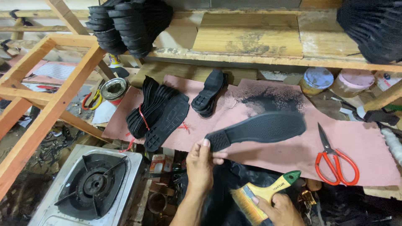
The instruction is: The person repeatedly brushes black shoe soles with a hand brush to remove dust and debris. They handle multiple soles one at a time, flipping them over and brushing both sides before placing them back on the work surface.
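My left hand (201, 165) pinches the heel end of a black rubber shoe sole (261, 127), held flat just above the pink sheet (368, 146) covering the bench. My right hand (281, 209), low and to the right, grips a flat paintbrush (264, 194) with a yellow handle and green tip, bristles pointing down-left. A tied bundle of black soles (157, 111) lies to the left on the sheet. A couple more soles (209, 92) are stacked behind the one I hold.
Red-handled scissors (335, 161) lie on the pink sheet at right. A gas stove (90, 186) sits at lower left beside a wooden frame (46, 113). Stacks of black soles (130, 25) rest on the shelf above. Tins and lidded tubs (316, 79) stand at the back.
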